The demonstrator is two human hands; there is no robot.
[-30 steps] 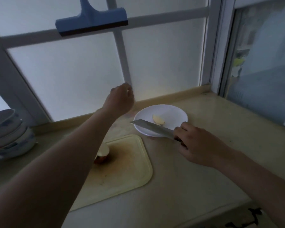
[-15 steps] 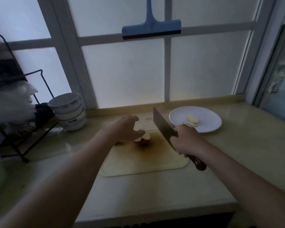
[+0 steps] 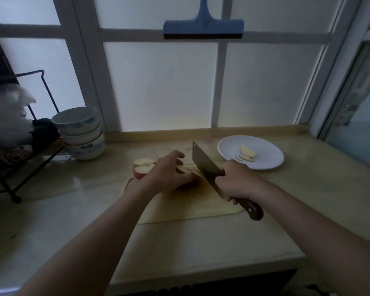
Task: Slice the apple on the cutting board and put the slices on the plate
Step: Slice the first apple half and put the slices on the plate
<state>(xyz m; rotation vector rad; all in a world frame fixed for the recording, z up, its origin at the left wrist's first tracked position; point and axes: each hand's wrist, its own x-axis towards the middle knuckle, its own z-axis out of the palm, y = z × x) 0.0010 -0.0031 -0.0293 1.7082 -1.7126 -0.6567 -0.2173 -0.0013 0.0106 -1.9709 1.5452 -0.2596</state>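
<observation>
Counter (image 3: 201,242): pale stone top, dimly lit, set against a frosted window (image 3: 162,86) with a white frame. A blue squeegee (image 3: 203,28) hung on the crossbar.
Far left: stack of bowls (image 3: 81,133) beside a black wire rack (image 3: 19,167).
Cutting board (image 3: 190,208): cream, stained brown in the middle, lying flat near the counter's middle.
Plate (image 3: 269,159): white, just beyond the board's right corner, carrying a few pale slices (image 3: 247,153).
Apple piece (image 3: 190,170): red skin, pale flesh, cut face up on the board's far part. A second apple half (image 3: 143,166), core showing, stood just left of it; whether on the board could not be told.
Left grip (image 3: 167,176): palm down, fingers curled over the apple piece and holding it.
Right grip (image 3: 237,182): wrapped round the dark wooden handle of a cleaver (image 3: 203,163), blade on edge just right of the apple piece, tip pointing away.
</observation>
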